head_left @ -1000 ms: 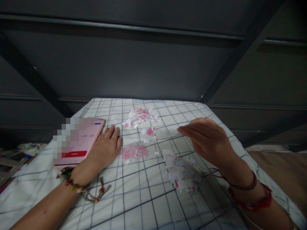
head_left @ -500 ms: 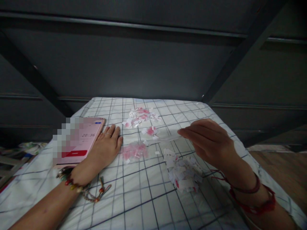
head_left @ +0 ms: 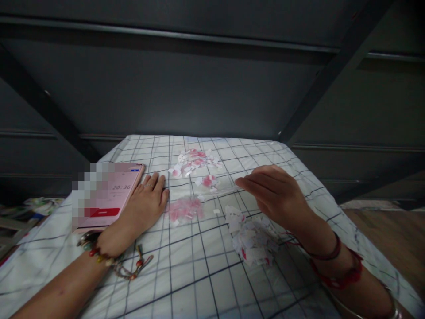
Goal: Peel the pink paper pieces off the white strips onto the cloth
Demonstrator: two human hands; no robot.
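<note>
My left hand (head_left: 148, 204) lies flat on the checked cloth, fingers stretched out, against the right edge of a pink phone (head_left: 109, 195). A beaded bracelet (head_left: 108, 261) circles that wrist. Fingers pressed together, my right hand (head_left: 277, 195) is over the cloth and pinches the right end of a thin clear plastic piece (head_left: 221, 190), which stretches leftward. Whether that piece is a bag or a sheet I cannot tell. Below the right hand is a heap of white paper scraps (head_left: 254, 239) with some red bits. A pile of clear and pink pieces (head_left: 186, 209) lies right of my left hand.
A pile of white and pink scraps (head_left: 195, 161) lies farther back, with a small cluster of pink and white bits (head_left: 208, 180) before it. One loose scrap (head_left: 216, 211) sits mid-cloth. A dark panel (head_left: 186, 88) rises behind the table (head_left: 179, 283).
My right hand has moved a little to the left, its fingers still pinched on the clear plastic piece. My left hand stays flat in the same place.
</note>
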